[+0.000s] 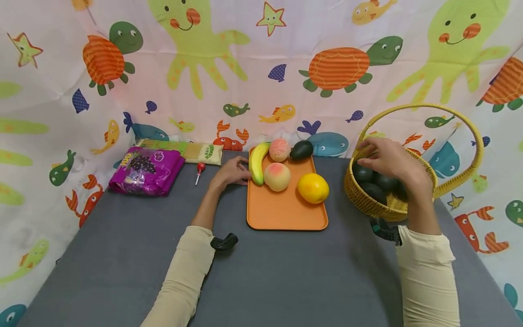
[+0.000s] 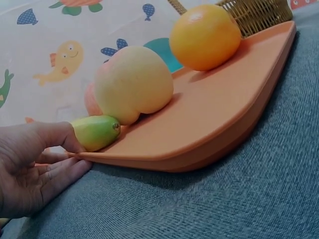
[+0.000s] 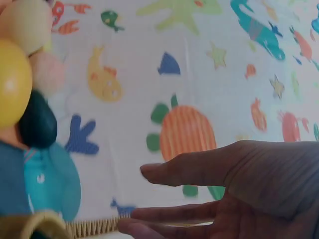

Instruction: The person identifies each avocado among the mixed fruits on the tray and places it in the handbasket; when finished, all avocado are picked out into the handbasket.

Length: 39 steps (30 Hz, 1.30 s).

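Observation:
An orange tray (image 1: 286, 215) holds a banana (image 1: 256, 164), two peaches, the nearer peach (image 1: 277, 177) and a farther peach (image 1: 279, 150), a dark avocado (image 1: 301, 150) and a yellow-orange fruit (image 1: 313, 188). At its left rim, beside the banana's tip, my left hand (image 1: 234, 171) pinches the edge between thumb (image 2: 67, 137) and fingers. My right hand (image 1: 386, 156) hovers over the yellow wicker basket (image 1: 367, 204), thumb and fingers apart with nothing between them. Dark avocados (image 1: 373, 193) lie inside the basket, partly hidden by the hand and wrist.
Left of the tray are a purple grape-print bag (image 1: 147, 171), a long packet (image 1: 202, 153) and a red lollipop (image 1: 200, 168). The basket's tall handle (image 1: 476, 154) arches up at the right. A printed cloth (image 1: 253, 54) hangs behind the grey table (image 1: 286, 281).

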{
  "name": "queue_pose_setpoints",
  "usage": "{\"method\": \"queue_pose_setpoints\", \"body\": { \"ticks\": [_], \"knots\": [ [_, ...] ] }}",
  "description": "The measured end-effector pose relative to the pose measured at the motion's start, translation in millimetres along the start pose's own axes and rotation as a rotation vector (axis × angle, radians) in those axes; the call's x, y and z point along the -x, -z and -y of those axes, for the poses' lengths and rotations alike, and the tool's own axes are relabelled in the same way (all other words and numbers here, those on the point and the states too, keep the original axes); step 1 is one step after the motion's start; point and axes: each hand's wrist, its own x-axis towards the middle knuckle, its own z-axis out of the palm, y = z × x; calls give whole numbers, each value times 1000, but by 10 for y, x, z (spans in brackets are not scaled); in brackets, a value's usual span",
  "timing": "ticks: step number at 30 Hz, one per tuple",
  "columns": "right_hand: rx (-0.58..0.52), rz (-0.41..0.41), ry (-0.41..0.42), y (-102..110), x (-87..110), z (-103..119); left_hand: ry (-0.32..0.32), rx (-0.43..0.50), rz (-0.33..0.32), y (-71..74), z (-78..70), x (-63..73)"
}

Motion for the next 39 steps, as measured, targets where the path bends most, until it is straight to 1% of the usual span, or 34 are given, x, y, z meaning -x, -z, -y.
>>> {"method": "queue_pose_setpoints", "body": {
  "ticks": [4, 8, 12, 16, 19, 22, 24, 28, 32, 34, 36, 39],
  "knots": [
    [0, 3, 39, 50, -246, 214, -20, -14, -6, -15, -15, -22],
    [44, 17, 107, 34, -609, 404, -39, -21, -12, 34, -34, -29],
    [65, 58, 161, -63, -982, 556, -18, -18, -11, 108, -42, -6],
    [83, 112, 179, -152, -1284, 600, -23, -18, -3, 142, -58, -12],
    [110, 155, 190, -221, -1483, 576, -36, -3, -7, 141, -65, -23],
    [142, 216, 193, -315, -1653, 527, -28, 10, -6, 123, -39, -25],
    [170, 256, 190, -369, -1739, 492, -21, 15, -3, 114, -21, -24],
    [208, 330, 150, -476, -1862, 425, -25, 21, -1, 83, 15, 13],
    [241, 454, 105, -635, -1922, 317, -15, 20, 14, 21, 85, 51],
    [264, 493, 99, -705, -1944, 257, -18, 16, 24, -2, 107, 37],
    [294, 501, 105, -745, -1960, 226, -30, 13, 21, -11, 107, 18],
    [334, 478, 117, -782, -1985, 220, -42, 16, 2, -9, 92, -5]
  ]
}}
